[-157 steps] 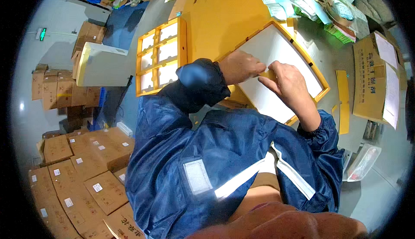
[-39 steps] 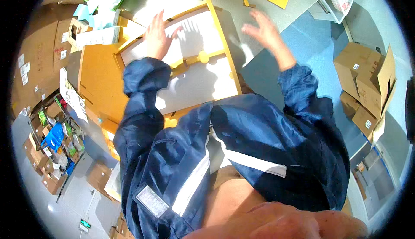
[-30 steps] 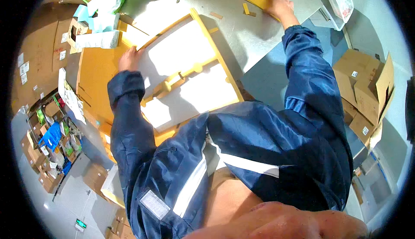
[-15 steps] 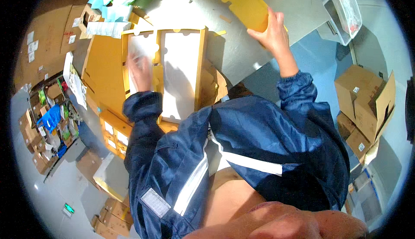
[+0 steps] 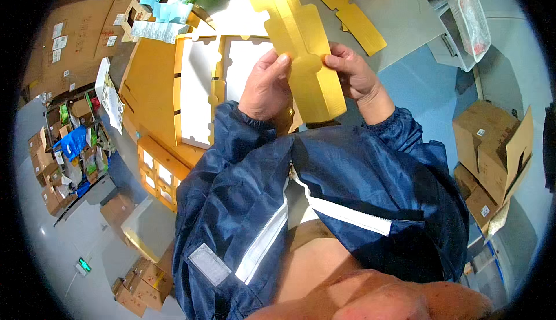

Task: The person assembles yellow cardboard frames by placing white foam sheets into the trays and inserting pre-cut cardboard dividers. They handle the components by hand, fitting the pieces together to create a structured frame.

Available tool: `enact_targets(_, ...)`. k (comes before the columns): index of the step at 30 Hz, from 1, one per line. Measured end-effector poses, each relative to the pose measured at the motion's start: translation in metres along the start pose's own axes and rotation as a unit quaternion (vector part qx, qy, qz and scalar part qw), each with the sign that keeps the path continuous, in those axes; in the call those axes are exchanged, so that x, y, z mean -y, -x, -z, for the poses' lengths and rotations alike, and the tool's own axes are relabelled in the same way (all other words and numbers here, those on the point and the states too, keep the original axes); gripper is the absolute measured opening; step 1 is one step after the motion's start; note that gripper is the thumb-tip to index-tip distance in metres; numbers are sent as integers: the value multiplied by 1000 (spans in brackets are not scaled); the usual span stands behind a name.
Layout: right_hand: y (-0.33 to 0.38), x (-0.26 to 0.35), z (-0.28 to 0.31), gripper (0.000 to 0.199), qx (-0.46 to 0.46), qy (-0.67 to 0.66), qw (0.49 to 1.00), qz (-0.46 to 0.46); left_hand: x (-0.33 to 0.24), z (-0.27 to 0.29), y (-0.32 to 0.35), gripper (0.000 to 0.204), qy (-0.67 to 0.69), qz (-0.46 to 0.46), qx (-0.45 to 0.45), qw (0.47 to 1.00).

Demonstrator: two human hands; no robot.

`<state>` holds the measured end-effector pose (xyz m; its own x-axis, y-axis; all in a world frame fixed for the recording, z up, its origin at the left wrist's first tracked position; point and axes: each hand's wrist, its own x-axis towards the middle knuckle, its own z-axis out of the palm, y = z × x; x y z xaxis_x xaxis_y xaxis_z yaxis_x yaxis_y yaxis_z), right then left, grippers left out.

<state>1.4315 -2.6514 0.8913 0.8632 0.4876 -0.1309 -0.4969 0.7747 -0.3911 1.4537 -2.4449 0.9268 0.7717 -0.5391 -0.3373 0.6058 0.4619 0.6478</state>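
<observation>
A long yellow cardboard strip [image 5: 315,82] with notched edges is held up over the near edge of the table, in front of my jacket. My left hand [image 5: 267,87] grips its left edge, thumb on the face turned toward me. On the opposite edge, my right hand [image 5: 354,75] pinches the strip the same way. Behind my left hand lies an open yellow box [image 5: 178,97] with white panels [image 5: 197,82] and a notched yellow divider [image 5: 218,77] running between them. A second yellow strip [image 5: 362,27] rests on the grey table, beyond my right hand.
Light-blue and white wrapping [image 5: 171,10] is heaped at the table's far left. A clear plastic bin [image 5: 469,27] stands past the table's right end. Open cardboard boxes [image 5: 486,146] stack at the right. Farther left is a cluttered shelf [image 5: 69,158].
My left hand has left the white panel inside the box and now holds the strip. My right hand has come nearer; a strip is now raised between both hands.
</observation>
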Motion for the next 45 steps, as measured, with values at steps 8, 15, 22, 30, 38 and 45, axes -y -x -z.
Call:
enact_targets(8,-15,13,12,48,-34,163,984,66,5,14,2,37,-192,-20,-43,980)
enact_targets(15,-43,43,9,22,-112,443,879,136,0,-3,-14,35,-250,-85,-118,957)
enact_targets(22,-37,34,-18,27,-34,307,948,75,-35,-8,-14,30,-98,-127,-19,987)
enact_targets(30,-32,-3,-29,39,38,138,989,-32,-21,58,20,40,-16,-14,73,997)
enact_targets(38,-57,-54,-45,85,-72,850,434,291,-13,51,43,24,-116,-203,-201,951)
enact_targets(45,-70,-84,-65,23,9,863,498,81,-29,76,108,38,-360,-170,-304,866)
